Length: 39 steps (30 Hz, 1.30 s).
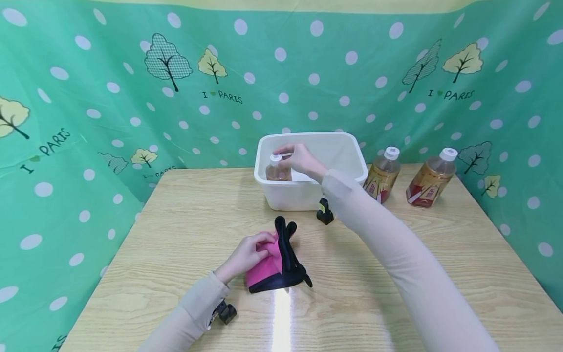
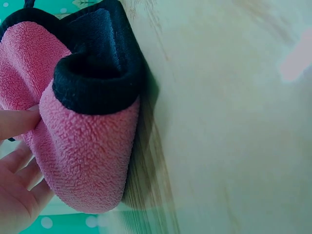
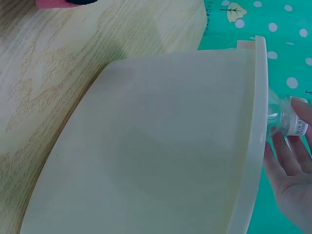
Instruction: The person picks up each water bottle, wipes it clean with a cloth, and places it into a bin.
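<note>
My left hand point(image 1: 248, 254) pinches a folded pink fleecy cloth point(image 1: 266, 266) with black edging, which stands bunched on the table. In the left wrist view, thumb and fingers grip a fold of the pink cloth point(image 2: 87, 156). My right hand point(image 1: 301, 161) reaches over the white plastic bin point(image 1: 290, 195) and holds a clear bottle point(image 1: 278, 172) by its white-capped top. Inside the bin, the bottle stands at the left end, its lower part hidden by the front wall. The right wrist view has thumb and fingers around the bottle's cap point(image 3: 297, 119), just beyond the bin's rim point(image 3: 258, 122).
Two labelled bottles with white caps stand right of the bin: one bottle point(image 1: 382, 178) close beside it, another bottle point(image 1: 431, 178) farther right. The wooden table point(image 1: 198, 210) backs onto a green dotted curtain point(image 1: 220, 49).
</note>
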Tool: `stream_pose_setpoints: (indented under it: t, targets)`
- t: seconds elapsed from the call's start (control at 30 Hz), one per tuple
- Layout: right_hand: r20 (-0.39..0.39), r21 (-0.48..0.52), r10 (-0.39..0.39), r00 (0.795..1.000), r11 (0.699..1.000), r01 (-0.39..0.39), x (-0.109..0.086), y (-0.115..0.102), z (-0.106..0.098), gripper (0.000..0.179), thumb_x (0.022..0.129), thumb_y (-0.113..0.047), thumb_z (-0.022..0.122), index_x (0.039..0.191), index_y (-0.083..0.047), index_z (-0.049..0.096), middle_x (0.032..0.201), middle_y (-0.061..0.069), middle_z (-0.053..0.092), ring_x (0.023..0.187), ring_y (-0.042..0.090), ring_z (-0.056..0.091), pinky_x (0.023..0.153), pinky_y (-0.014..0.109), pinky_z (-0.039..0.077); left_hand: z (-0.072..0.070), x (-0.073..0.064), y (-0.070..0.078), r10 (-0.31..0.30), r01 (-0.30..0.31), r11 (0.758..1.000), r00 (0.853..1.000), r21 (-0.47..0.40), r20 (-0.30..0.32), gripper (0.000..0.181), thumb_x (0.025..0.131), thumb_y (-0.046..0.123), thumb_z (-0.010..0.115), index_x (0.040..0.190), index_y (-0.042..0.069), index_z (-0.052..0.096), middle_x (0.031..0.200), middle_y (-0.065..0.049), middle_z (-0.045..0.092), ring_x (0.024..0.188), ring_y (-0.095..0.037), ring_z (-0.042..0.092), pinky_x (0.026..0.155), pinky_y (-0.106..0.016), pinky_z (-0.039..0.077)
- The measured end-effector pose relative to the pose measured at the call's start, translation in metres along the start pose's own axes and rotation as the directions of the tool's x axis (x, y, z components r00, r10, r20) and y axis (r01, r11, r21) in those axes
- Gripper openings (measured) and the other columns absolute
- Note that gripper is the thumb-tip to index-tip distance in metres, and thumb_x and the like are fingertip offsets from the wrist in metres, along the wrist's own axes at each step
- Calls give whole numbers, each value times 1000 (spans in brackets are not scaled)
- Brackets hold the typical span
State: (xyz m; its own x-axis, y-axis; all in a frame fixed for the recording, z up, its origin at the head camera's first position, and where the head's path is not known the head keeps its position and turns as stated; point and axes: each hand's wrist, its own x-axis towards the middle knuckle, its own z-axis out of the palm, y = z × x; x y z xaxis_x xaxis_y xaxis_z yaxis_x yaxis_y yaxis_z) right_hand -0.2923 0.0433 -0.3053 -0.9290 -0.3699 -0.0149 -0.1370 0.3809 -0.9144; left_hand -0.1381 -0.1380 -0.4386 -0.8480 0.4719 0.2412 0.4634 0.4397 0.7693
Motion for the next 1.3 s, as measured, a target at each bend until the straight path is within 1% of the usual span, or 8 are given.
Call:
stream_pose_setpoints:
  t: [0.1, 0.2, 0.4, 0.5, 0.63, 0.83, 1.1, 1.3]
  targets:
    - [-10, 2, -11, 1000, 1000, 11, 0, 1, -1, 35, 75, -2, 65, 109, -7, 61, 111, 7, 58, 102, 19, 55, 90, 31, 42, 0, 0, 0, 4, -4, 1000, 1000, -1, -3, 25, 71, -13, 56, 92, 0, 61, 103, -15, 61, 90, -24, 59, 74, -28, 50]
    - [-17, 5, -17, 1000, 1000, 17, -1, 2, -2, 35, 75, -2, 65, 109, -7, 61, 110, 8, 60, 101, 19, 55, 92, 32, 41, 0, 0, 0, -4, 4, 1000, 1000, -1, -2, 25, 71, -12, 56, 92, 0, 61, 103, -15, 61, 91, -25, 58, 75, -28, 50]
    - [-16, 24, -10, 1000, 1000, 10, -5, 1, -6, 37, 76, -9, 67, 111, -7, 59, 110, 7, 60, 102, 17, 55, 93, 32, 40, 0, 1, -1, -17, 17, 1000, 1000, 2, 2, 25, 72, -12, 56, 93, 0, 61, 103, -14, 61, 90, -24, 58, 75, -27, 49]
    - [-15, 27, -23, 1000, 999, 24, -7, 1, -9, 38, 76, -11, 67, 113, -6, 58, 111, 9, 60, 103, 18, 55, 92, 32, 41, 1, 1, -1, -24, 24, 1000, 1000, -9, 5, 25, 72, -13, 56, 93, 0, 61, 103, -14, 61, 92, -25, 58, 76, -27, 49]
    - [-24, 0, -43, 999, 999, 43, -10, 1, -14, 37, 77, -11, 66, 113, -6, 58, 109, 10, 61, 102, 20, 55, 90, 33, 42, 1, 1, 0, -31, 31, 999, 1000, -22, 7, 25, 72, -13, 56, 93, 0, 61, 103, -14, 61, 94, -26, 57, 76, -26, 49]
    - [-51, -69, -54, 997, 996, 51, -17, 5, -27, 35, 78, -19, 65, 111, -9, 60, 107, 8, 62, 98, 19, 56, 88, 35, 43, 1, 1, 0, -29, 29, 999, 1000, -24, 0, 25, 71, -13, 56, 92, -1, 61, 102, -15, 61, 93, -26, 57, 75, -27, 50]
    - [-81, -119, -84, 993, 990, 74, -30, 9, -50, 33, 80, -19, 63, 110, -7, 60, 106, 9, 61, 96, 20, 56, 86, 34, 44, 1, 1, 0, -47, 47, 999, 999, -15, 3, 25, 72, -12, 56, 93, 0, 61, 103, -14, 61, 92, -24, 57, 76, -27, 49]
    - [-116, -171, -123, 986, 980, 102, -43, 11, -70, 32, 80, -22, 63, 108, -8, 61, 105, 8, 62, 94, 18, 57, 84, 31, 46, 1, 1, 0, -39, 39, 999, 999, -17, 6, 26, 72, -13, 56, 94, 0, 61, 104, -15, 60, 93, -26, 57, 75, -27, 49]
